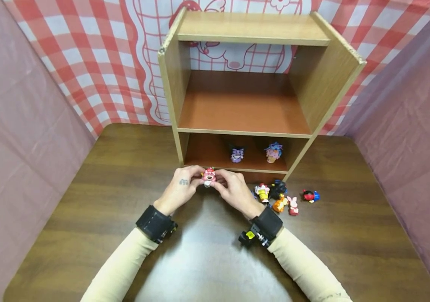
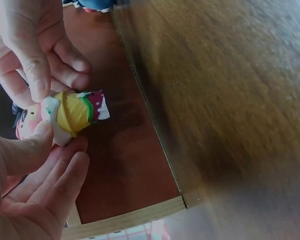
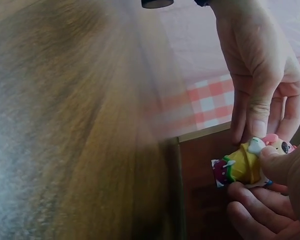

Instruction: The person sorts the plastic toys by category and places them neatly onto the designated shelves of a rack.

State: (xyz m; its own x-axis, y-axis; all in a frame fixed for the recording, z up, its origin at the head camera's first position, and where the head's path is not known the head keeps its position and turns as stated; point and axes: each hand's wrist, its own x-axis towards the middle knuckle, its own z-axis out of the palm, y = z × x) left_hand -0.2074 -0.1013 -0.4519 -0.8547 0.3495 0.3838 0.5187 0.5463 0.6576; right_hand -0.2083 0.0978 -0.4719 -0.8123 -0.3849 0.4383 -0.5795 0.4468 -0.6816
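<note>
The left forearm (image 1: 120, 266) and right forearm (image 1: 307, 264), pale-sleeved, angle inward, the left hand (image 1: 180, 186) and right hand (image 1: 237, 191) nearly meeting — thumbs (image 1: 220, 189) nearer the body, index fingers (image 1: 225, 173) beyond. Each hand pinches between thumb and index finger, its other fingers loosely bent. A dark mark (image 1: 183, 182) sits on the left hand's upturned back.

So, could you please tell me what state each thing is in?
Left hand, pinching the pink toy
Right hand, pinching the same toy
Pink toy, held in both hands
Shelf unit, standing
Purple toy, upright on the lower shelf
Blue-topped toy, upright beside it
Red-and-blue toy, lying on the table
Toy cluster, loose on the table
Wristbands, strapped on
</note>
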